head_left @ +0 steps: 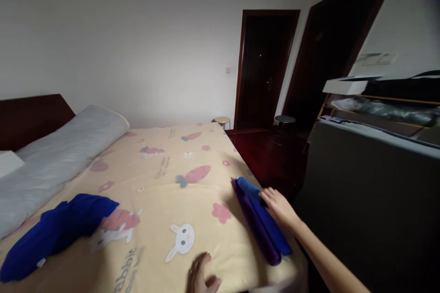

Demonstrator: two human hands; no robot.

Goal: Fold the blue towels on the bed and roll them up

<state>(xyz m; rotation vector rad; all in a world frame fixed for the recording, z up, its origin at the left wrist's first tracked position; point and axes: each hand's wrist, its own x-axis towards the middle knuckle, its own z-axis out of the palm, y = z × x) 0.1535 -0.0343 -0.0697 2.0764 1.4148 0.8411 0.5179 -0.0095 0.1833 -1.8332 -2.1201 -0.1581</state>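
Note:
At the bed's right edge, my right hand (276, 203) lies on a folded blue cloth (271, 226), near a lighter blue part at its far end; whether the fingers grip it is hidden. Against its left side rests a folded purple cloth (256, 226). My left hand (203, 277) is low in the view over the patterned bedsheet (154, 206), with fingers apart and nothing between them. A crumpled dark blue cloth (65, 226) with a small white tag lies on the sheet at the left.
A long grey pillow (68, 151) lies by the dark headboard (34, 112). White box corner (10, 163) shows at far left. Two stools (222, 120) (285, 119) stand near the dark door (266, 68). A grey cabinet (364, 206) and laden shelves (388, 100) are at right.

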